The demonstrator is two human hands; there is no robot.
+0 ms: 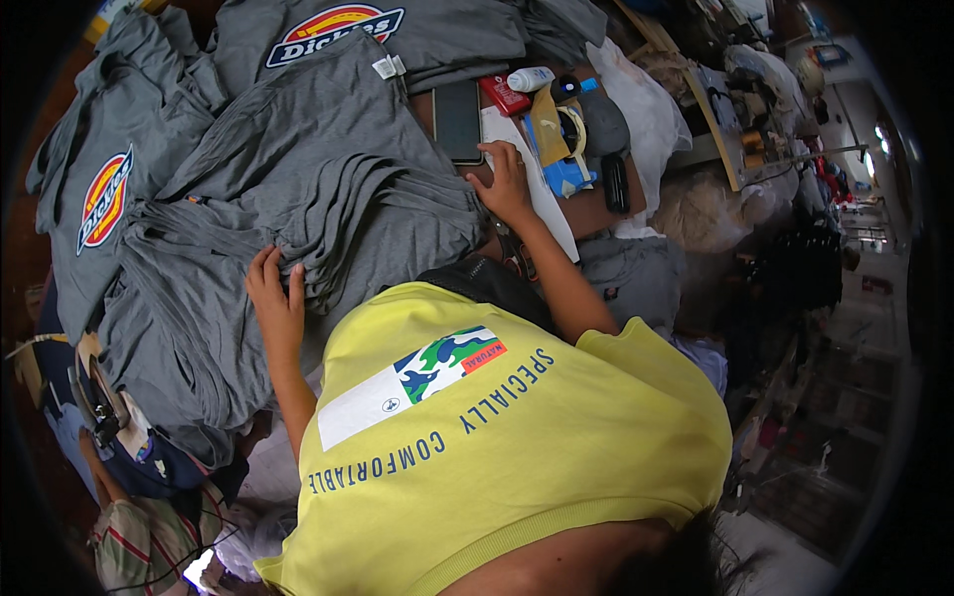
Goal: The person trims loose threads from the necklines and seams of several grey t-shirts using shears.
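Rests left hand [277,303] on grey garments [363,214] heaped ahead, with fingers loosely curved; cannot tell if pinching any. Rests right hand [509,189] beside dark phone [457,121], with fingers relaxed, grasping nothing visible. Judged partway: gathered in folds centrally, lying loose elsewhere.

Grey garments [328,209] crowd a brown worktop [591,215], with small items gathered along its right side.
Loose folds of cloth spread over the left and centre, two pieces showing a printed emblem [105,200] in red, yellow and blue. Just right of the heap lies a dark phone [457,117], beside a long white sheet of paper [550,207]; a pair of scissors [516,256] rests nearer the front. A red pack [505,95] and white bottle [532,78] sit close together, near a blue packet [568,179] and a black oblong object [616,185].
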